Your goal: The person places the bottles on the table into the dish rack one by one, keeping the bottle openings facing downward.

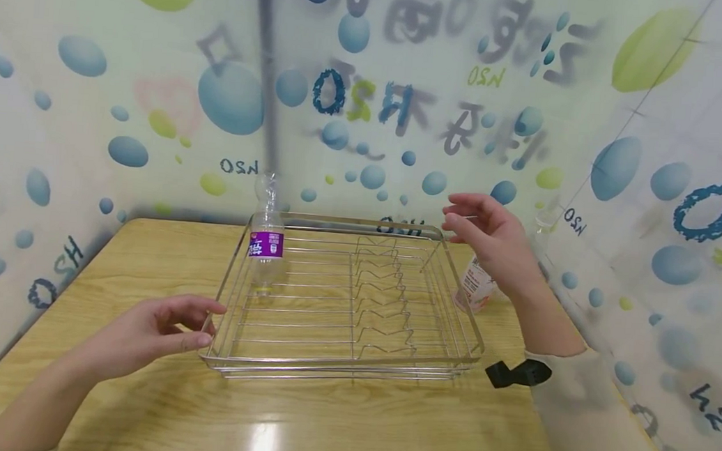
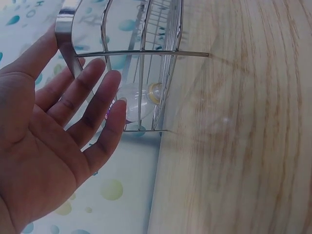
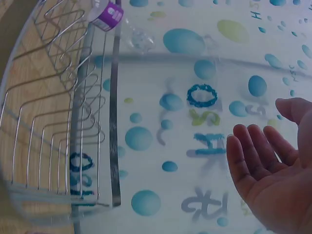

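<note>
A chrome wire dish rack (image 1: 351, 359) stands on the wooden table. Inside its left part, a clear plastic bottle with a purple label (image 1: 266, 245) stands neck down, leaning near the left rim. My left hand (image 1: 155, 330) is at the rack's front left corner. In the left wrist view its thumb and index finger pinch the metal rim, while the other fingers hang loosely beside the wires. My right hand (image 1: 492, 242) hovers above the rack's back right corner, fingers loosely bent, holding nothing. In the right wrist view the hand (image 3: 273, 175) is apart from the rack.
Behind my right hand and forearm stands a clear bottle with a white-and-red label (image 1: 478, 284), partly hidden. A row of zigzag wire dividers (image 1: 387, 301) runs through the rack. Patterned walls (image 1: 366, 149) border the table (image 1: 384, 430). A black strap (image 1: 519, 373) hangs at my right sleeve.
</note>
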`<control>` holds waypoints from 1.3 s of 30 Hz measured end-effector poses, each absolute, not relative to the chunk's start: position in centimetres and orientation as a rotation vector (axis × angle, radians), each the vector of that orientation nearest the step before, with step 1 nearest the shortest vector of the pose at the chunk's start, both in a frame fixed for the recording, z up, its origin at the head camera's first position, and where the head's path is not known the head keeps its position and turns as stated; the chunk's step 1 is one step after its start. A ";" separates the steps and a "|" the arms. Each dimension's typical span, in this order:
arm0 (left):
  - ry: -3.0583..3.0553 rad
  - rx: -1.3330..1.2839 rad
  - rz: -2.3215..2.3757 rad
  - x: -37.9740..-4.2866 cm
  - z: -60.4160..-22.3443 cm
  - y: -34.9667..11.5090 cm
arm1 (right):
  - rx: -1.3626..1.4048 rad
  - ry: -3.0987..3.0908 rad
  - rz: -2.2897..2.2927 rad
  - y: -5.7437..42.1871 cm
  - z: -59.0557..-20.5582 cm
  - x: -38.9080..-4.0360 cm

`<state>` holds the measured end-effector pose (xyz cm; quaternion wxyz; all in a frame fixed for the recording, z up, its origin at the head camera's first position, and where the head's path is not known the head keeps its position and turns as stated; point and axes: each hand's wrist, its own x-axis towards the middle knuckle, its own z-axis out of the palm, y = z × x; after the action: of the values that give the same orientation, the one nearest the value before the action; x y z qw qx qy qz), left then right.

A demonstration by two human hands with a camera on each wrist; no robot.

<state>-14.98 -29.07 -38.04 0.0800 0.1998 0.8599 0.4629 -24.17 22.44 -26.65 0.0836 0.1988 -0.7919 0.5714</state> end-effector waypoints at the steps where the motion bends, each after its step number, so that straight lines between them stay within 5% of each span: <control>1: 2.571 0.597 1.386 -15.0 -38.1 -29.1 | 0.584 -2.354 1.692 23.3 -26.8 -23.9; 19: 2.543 0.595 1.418 -15.6 -38.3 -28.7 | 0.160 -2.119 1.873 38.5 -32.4 -22.5; 39: 2.576 0.591 1.417 -14.9 -38.6 -29.1 | -0.075 -2.658 1.603 40.5 -38.4 -28.0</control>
<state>-14.93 -29.14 -38.63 0.0711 0.1965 0.8569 0.4713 -28.03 40.50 -38.37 0.0181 -0.0242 -0.8559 0.5162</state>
